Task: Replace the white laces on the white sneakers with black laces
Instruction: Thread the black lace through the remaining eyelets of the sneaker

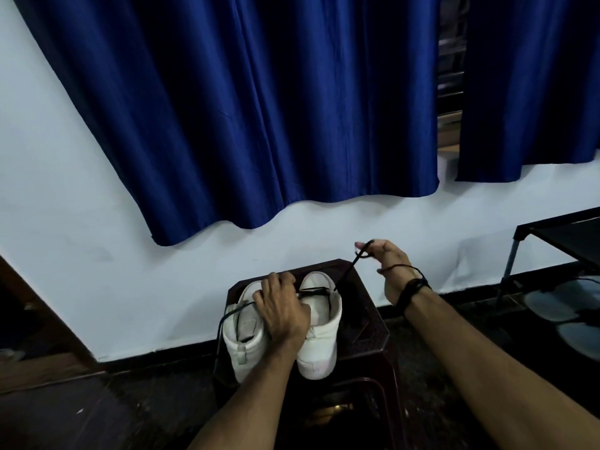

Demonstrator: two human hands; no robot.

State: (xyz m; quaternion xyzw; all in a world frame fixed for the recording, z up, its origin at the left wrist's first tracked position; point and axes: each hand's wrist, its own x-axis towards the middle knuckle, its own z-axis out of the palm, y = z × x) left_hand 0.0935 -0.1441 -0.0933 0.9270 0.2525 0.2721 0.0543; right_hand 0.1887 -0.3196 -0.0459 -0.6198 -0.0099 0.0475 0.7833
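White sneakers (pixel 319 323), two; right hand (pixel 386 258) pinches one black lace (pixel 345 274).

A blue curtain (pixel 259 102) is hanging across the far wall (pixel 81 254), its wavy hem ending above the floor. A second blue curtain panel (pixel 532 86) is hanging at far right, leaving a narrow gap between the two. A dark table (pixel 367 306) is standing near the wall at centre. A black-framed stand (pixel 552 235) is standing at right. Pale round objects (pixel 558 306) are lying beneath it on the dark floor (pixel 97 414).
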